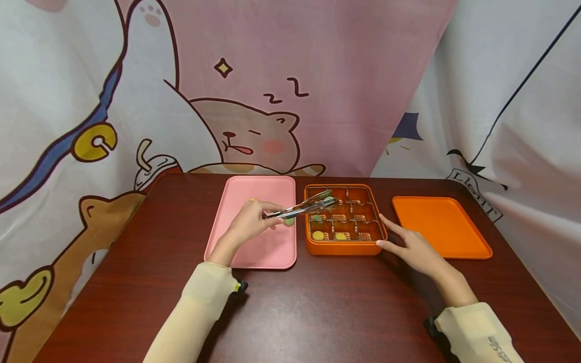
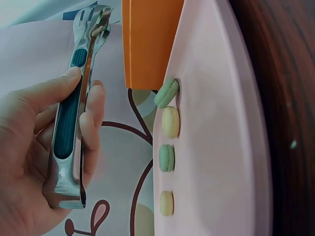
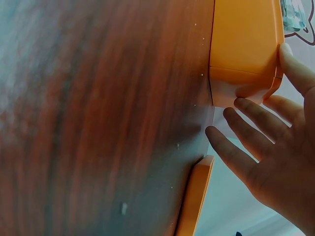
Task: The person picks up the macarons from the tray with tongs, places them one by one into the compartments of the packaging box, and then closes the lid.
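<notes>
My left hand [image 1: 249,222] grips metal tongs [image 2: 69,118] with teal grip pads, its thumb on the upper arm. The tongs' tips reach over the orange box [image 1: 345,248], where a green macaron [image 1: 329,200] shows at them; I cannot tell whether they pinch it. Inside the box's clear divided insert sit a green macaron [image 1: 316,218] and two yellow macarons [image 1: 318,235] along the left and front. My right hand [image 1: 413,249] touches the box's right side with extended fingers, its thumb at the front right corner. Green and yellow macarons [image 2: 171,122] stand in a row on the pink tray [image 1: 258,252].
An orange tray or lid [image 1: 442,227] lies on the brown table [image 1: 317,312], right of the box. The pink tray is at the box's left, close beside it. A printed curtain [image 1: 354,91] hangs behind the table.
</notes>
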Demonstrator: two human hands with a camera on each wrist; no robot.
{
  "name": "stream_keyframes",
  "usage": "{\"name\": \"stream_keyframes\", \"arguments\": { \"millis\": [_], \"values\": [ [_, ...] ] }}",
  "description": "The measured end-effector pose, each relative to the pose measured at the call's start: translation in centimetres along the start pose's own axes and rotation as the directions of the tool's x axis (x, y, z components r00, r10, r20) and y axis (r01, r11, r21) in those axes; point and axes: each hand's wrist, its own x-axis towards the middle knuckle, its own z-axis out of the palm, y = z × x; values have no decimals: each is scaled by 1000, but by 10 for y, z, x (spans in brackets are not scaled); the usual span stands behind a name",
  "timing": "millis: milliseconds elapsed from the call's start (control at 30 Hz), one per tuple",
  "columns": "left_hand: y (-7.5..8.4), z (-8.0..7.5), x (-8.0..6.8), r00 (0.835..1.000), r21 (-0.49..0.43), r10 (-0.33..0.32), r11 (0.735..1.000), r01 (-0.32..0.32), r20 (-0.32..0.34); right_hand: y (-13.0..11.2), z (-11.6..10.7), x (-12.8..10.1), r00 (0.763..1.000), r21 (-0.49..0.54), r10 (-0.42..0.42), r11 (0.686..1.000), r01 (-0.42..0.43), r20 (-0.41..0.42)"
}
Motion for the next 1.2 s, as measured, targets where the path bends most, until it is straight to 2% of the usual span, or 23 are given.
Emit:
{"name": "stream_keyframes", "arguments": {
  "millis": [367,967,1200],
  "values": [
    [3,10,6,999,-27,-34,999,35,42,-1,0,-1,1000,-9,-4,1000,4,-7],
    [5,17,10,998,21,-3,1000,2,58,-2,0,-1,1000,-2,-6,1000,6,-2],
    [5,19,10,997,24,-25,999,23,74,-2,0,-1,1000,-1,1,1000,-1,6]
  ]
}}
